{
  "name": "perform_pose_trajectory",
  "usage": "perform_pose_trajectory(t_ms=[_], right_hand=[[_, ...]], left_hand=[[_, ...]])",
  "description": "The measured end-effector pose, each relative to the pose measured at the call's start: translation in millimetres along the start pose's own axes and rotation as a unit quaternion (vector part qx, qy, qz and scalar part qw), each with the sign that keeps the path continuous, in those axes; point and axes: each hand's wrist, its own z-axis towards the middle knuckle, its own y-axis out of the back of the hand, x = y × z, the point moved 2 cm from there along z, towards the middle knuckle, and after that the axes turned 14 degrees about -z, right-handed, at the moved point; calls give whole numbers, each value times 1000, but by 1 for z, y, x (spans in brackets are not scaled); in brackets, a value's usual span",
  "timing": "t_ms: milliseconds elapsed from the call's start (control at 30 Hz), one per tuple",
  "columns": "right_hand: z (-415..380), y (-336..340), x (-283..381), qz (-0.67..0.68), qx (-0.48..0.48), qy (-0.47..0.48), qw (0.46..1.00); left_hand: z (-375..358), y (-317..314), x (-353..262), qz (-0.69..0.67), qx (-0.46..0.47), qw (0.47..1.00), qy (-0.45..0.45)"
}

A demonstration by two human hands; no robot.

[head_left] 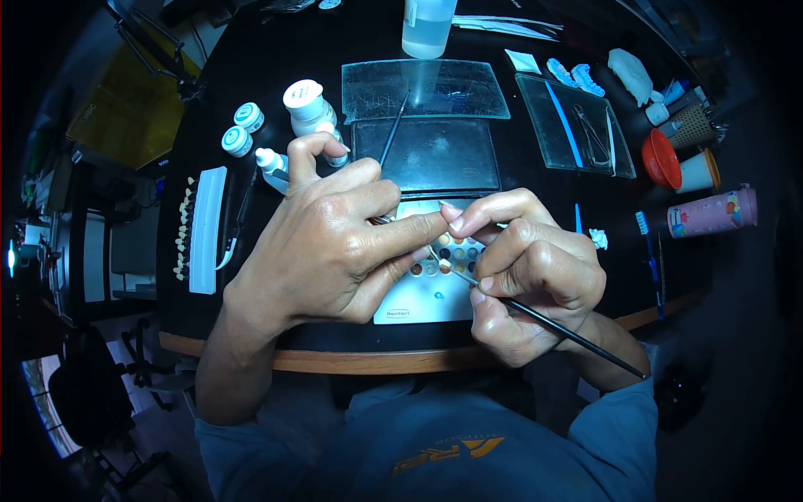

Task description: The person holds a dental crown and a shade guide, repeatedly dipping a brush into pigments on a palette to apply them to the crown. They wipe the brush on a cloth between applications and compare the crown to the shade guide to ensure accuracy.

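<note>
My left hand (pixel 335 243) and my right hand (pixel 527 276) meet over a white palette (pixel 422 301) with small wells of coloured paste. A thin metal tool is pinched in the left hand's fingers; its tip is hidden between the fingertips. In the right hand lies a slim black brush (pixel 569 333), its tip near the palette wells, while the thumb and forefinger touch the left fingertips. Whatever small piece sits between the fingertips is hidden.
A dark glass slab (pixel 431 155) and a clear slab (pixel 452 88) lie behind the palette, with another brush (pixel 393 134) across them. White jars (pixel 305 100) stand at left, a tooth shade strip (pixel 182 230) further left. A clear bottle (pixel 427 25), red cup (pixel 661 159) and pink bottle (pixel 711 211) stand around.
</note>
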Motion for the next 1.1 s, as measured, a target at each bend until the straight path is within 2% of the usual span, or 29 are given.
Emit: perform_pose_trajectory(t_ms=[167,367,467,967,1100], right_hand=[[2,3,3,-9,9,-6,1000],[2,-1,1,4,-31,-16,999],[1,1,2,8,-2,-5,1000],[0,1,3,3,0,-9,1000],[2,-1,3,3,-33,-14,999]], left_hand=[[1,0,-1,2,1,1000,0],[1,0,-1,5,-6,1000,-7],[1,-1,-2,8,-9,1000,-7],[1,-1,-2,9,-6,1000,-7],[1,0,-2,6,-2,1000,-6]])
